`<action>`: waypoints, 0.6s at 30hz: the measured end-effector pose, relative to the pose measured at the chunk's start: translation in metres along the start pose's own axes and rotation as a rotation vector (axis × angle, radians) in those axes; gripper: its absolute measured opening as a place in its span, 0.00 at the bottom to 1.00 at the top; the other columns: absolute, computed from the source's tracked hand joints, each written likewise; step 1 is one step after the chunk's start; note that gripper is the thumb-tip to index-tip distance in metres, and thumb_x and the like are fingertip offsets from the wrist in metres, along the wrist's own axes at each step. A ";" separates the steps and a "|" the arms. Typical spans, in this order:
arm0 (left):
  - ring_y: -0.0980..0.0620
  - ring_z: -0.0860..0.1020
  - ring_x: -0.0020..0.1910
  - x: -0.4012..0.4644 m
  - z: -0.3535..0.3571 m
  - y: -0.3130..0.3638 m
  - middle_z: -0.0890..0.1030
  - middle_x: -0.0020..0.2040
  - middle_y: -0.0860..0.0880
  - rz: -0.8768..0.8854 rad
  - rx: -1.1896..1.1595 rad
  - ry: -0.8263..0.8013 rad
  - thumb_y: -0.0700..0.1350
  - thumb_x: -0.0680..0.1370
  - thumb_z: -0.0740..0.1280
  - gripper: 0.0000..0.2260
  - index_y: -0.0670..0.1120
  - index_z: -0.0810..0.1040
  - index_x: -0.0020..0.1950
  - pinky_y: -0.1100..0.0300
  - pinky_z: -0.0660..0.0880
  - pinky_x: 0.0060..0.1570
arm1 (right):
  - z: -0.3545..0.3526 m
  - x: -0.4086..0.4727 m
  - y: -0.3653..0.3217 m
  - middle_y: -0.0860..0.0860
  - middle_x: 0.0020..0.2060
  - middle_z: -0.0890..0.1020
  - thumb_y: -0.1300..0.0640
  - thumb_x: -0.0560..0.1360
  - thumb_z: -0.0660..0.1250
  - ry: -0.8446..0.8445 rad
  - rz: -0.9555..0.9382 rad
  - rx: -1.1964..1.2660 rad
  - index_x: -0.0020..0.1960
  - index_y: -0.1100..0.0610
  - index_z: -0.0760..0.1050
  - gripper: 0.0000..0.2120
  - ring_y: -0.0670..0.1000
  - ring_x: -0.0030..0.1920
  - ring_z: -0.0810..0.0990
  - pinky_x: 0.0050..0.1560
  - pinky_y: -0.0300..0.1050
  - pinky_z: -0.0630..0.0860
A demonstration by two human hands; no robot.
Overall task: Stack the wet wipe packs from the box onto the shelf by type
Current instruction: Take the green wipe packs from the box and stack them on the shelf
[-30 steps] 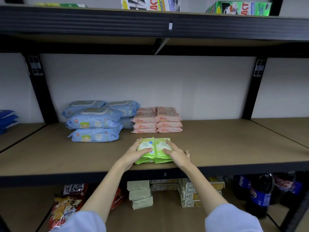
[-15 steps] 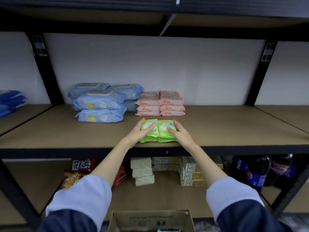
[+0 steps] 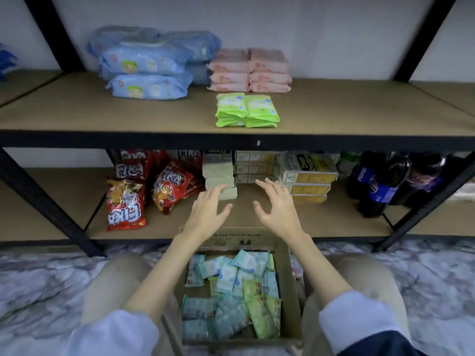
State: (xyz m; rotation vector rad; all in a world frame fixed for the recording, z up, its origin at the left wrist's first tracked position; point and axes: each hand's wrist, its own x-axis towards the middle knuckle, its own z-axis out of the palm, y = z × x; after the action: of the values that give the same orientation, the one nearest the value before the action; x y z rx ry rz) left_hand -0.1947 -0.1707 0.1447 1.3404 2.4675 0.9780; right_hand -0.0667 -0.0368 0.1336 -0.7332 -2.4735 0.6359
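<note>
Cardboard box (image 3: 289, 283) between knees | left hand (image 3: 205, 214), right hand (image 3: 279, 210) released, empty | snack bags (image 3: 126, 204) behind

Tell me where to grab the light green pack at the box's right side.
Take the light green pack by its long edges, from above: it lies flat on top, with the box wall close on its right. Both hands are empty.

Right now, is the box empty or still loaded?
Still loaded. The open cardboard box holds a loose heap of teal packs and green packs; both hands are empty above it.
</note>
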 end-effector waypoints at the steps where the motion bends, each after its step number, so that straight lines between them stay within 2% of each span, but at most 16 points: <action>1: 0.48 0.65 0.67 -0.008 0.015 -0.012 0.69 0.68 0.49 -0.059 0.009 -0.062 0.48 0.79 0.61 0.21 0.50 0.62 0.71 0.51 0.64 0.65 | 0.012 -0.010 0.008 0.55 0.70 0.68 0.51 0.75 0.62 -0.064 0.044 -0.007 0.71 0.53 0.66 0.24 0.58 0.71 0.62 0.71 0.51 0.57; 4: 0.46 0.68 0.67 -0.029 0.062 -0.051 0.70 0.68 0.46 -0.236 -0.016 -0.286 0.47 0.78 0.63 0.22 0.49 0.62 0.71 0.49 0.67 0.64 | 0.047 -0.038 0.034 0.55 0.67 0.71 0.53 0.75 0.64 -0.233 0.193 -0.051 0.72 0.52 0.64 0.26 0.58 0.67 0.66 0.67 0.49 0.62; 7: 0.44 0.72 0.64 -0.048 0.101 -0.086 0.72 0.66 0.44 -0.400 -0.053 -0.468 0.45 0.78 0.63 0.22 0.45 0.62 0.71 0.53 0.71 0.59 | 0.081 -0.065 0.059 0.57 0.66 0.72 0.52 0.75 0.63 -0.426 0.384 -0.086 0.73 0.51 0.61 0.27 0.60 0.65 0.69 0.63 0.48 0.67; 10: 0.40 0.75 0.58 -0.070 0.133 -0.117 0.74 0.62 0.38 -0.528 -0.098 -0.538 0.41 0.79 0.62 0.20 0.41 0.63 0.69 0.54 0.71 0.50 | 0.114 -0.095 0.079 0.59 0.65 0.73 0.54 0.75 0.65 -0.582 0.536 -0.030 0.72 0.52 0.61 0.28 0.60 0.62 0.73 0.59 0.46 0.72; 11: 0.39 0.75 0.58 -0.076 0.143 -0.126 0.74 0.62 0.37 -0.565 -0.120 -0.549 0.40 0.78 0.62 0.20 0.40 0.64 0.69 0.53 0.72 0.52 | 0.123 -0.105 0.085 0.59 0.64 0.73 0.55 0.75 0.65 -0.620 0.579 -0.003 0.72 0.52 0.61 0.28 0.59 0.61 0.74 0.57 0.46 0.72; 13: 0.41 0.74 0.55 -0.088 0.161 -0.143 0.74 0.59 0.39 -0.623 -0.178 -0.571 0.38 0.78 0.62 0.19 0.37 0.64 0.68 0.55 0.72 0.52 | 0.139 -0.125 0.097 0.60 0.62 0.74 0.56 0.74 0.65 -0.678 0.644 0.010 0.72 0.53 0.60 0.29 0.60 0.59 0.76 0.55 0.46 0.73; 15: 0.42 0.74 0.53 -0.098 0.176 -0.156 0.75 0.54 0.38 -0.684 -0.200 -0.598 0.38 0.78 0.61 0.17 0.33 0.66 0.66 0.58 0.69 0.45 | 0.153 -0.143 0.110 0.60 0.61 0.75 0.58 0.73 0.66 -0.719 0.705 0.025 0.73 0.53 0.59 0.30 0.60 0.58 0.76 0.54 0.45 0.73; 17: 0.37 0.75 0.56 -0.105 0.190 -0.168 0.76 0.56 0.33 -0.740 -0.219 -0.590 0.37 0.78 0.62 0.17 0.30 0.68 0.64 0.55 0.71 0.48 | 0.167 -0.158 0.121 0.61 0.60 0.74 0.60 0.72 0.68 -0.765 0.761 0.057 0.74 0.53 0.57 0.35 0.60 0.57 0.77 0.53 0.46 0.74; 18: 0.37 0.75 0.57 -0.108 0.196 -0.172 0.76 0.57 0.33 -0.747 -0.220 -0.589 0.37 0.78 0.62 0.17 0.33 0.67 0.65 0.54 0.72 0.50 | 0.173 -0.164 0.127 0.61 0.60 0.73 0.60 0.71 0.70 -0.783 0.786 0.069 0.75 0.51 0.55 0.38 0.60 0.56 0.77 0.54 0.47 0.75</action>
State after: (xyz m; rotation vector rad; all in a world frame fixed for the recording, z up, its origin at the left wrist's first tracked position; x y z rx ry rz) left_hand -0.1654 -0.2306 -0.1294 0.4497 2.0390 0.5373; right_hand 0.0053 -0.0899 -0.1208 -1.7147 -2.7322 1.5174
